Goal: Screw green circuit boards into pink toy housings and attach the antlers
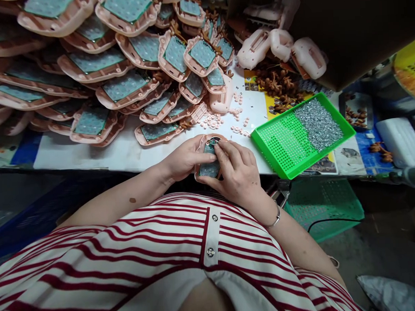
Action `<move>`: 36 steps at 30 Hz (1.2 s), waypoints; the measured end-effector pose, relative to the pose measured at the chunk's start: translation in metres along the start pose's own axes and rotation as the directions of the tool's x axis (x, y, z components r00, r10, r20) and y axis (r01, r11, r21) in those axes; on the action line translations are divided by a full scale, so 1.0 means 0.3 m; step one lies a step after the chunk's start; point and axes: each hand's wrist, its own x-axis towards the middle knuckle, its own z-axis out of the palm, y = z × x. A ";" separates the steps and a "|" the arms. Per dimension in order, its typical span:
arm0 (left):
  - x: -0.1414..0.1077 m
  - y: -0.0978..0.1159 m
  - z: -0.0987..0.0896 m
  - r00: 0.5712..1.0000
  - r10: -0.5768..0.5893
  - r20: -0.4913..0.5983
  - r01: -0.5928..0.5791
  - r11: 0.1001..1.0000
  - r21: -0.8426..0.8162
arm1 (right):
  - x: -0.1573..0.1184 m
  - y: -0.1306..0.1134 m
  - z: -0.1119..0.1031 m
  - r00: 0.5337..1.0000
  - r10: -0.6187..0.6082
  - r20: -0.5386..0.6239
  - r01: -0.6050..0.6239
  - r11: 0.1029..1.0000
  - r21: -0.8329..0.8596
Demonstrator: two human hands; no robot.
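Observation:
At the table's front edge, my left hand (184, 160) grips the left side of a pink plastic housing (197, 173), its thumb lying across the front. Inside the housing sits a green circuit board (210, 169) under a film that looks bubbly. My right hand (238, 169) wraps the housing's right side, thumb at the lower edge. Its fingertips press together near the top of the board, and whether they pinch a small part there is hidden. Just beyond the hands, small pink plastic pieces (212, 121) lie scattered on the white table.
Tall stacks of similar housings with boards (123, 88) fill the left and back. To the right stands a green perforated tray (278, 146) holding many small metal screws (320, 124). Pink covers (309, 56) and brown parts (282, 87) lie behind it. A green basket (327, 205) stands below the table.

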 end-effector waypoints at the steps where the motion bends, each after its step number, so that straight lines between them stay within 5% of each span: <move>1: 0.001 -0.001 0.002 1.000 -0.002 0.012 0.002 1.000 -0.009 | 0.000 0.002 0.001 1.000 -0.002 -0.016 0.002 1.000 -0.004; 6: 0.016 -0.009 0.024 0.999 0.021 -0.047 -0.020 0.999 0.025 | 0.008 0.027 0.015 0.999 0.034 -0.039 -0.032 0.998 0.050; 10: 0.032 -0.011 0.035 0.992 -0.004 -0.124 0.005 1.000 0.012 | 0.004 0.065 0.027 0.981 0.192 0.011 -0.186 0.930 0.317; 14: 0.039 -0.002 0.030 0.995 -0.052 -0.081 0.052 0.999 -0.009 | -0.017 0.090 0.046 0.896 0.420 0.144 -0.411 0.660 0.629; 17: 0.043 0.003 0.023 0.996 -0.055 -0.075 0.054 0.998 -0.016 | -0.023 0.089 0.065 0.843 0.438 0.313 -0.499 0.417 0.760; 21: 0.047 0.002 0.010 0.995 -0.082 -0.056 0.080 0.996 -0.032 | -0.011 0.080 0.077 0.800 0.486 0.352 -0.519 0.267 0.812; 27: 0.048 0.002 -0.002 0.994 -0.102 -0.045 0.099 0.993 -0.065 | 0.007 0.069 0.071 0.779 0.513 0.361 -0.531 0.235 0.814; 36: 0.045 0.006 -0.006 0.994 -0.092 -0.061 0.087 0.993 -0.084 | 0.009 0.066 0.088 0.770 0.535 0.348 -0.564 0.316 0.763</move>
